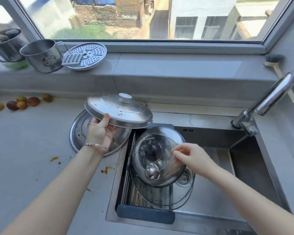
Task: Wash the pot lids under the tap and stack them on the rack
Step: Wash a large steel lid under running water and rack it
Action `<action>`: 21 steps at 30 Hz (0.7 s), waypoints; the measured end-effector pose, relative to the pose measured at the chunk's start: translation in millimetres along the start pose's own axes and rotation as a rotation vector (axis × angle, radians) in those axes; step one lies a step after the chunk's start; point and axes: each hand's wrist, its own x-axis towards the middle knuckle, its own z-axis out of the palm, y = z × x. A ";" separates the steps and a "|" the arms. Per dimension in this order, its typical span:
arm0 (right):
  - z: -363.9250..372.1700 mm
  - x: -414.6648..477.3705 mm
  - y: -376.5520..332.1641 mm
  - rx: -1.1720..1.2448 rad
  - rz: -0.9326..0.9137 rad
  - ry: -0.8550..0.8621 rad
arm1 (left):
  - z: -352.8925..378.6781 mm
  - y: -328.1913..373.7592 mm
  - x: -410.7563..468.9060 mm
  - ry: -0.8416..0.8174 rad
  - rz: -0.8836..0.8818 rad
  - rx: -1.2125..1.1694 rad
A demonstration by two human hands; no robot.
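My left hand grips the near rim of a steel lid with a white knob, holding it tilted above the counter. Under it a larger dirty steel lid lies flat on the counter by the sink's left edge. On the rack across the sink's left part, several lids are stacked: a steel lid with a shiny knob on top, a glass lid beneath. My right hand rests its fingertips on the top stacked lid's right rim. The tap stands at the right; no water shows.
The steel sink is open to the right of the rack. On the window ledge stand two steel mugs, a steamer plate with a grater and a brush. Small fruits and orange food spots lie on the counter.
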 end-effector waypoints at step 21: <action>-129.5 -38.4 171.2 1.207 0.677 0.442 | 151.5 -157.9 -123.3 0.049 -0.396 0.313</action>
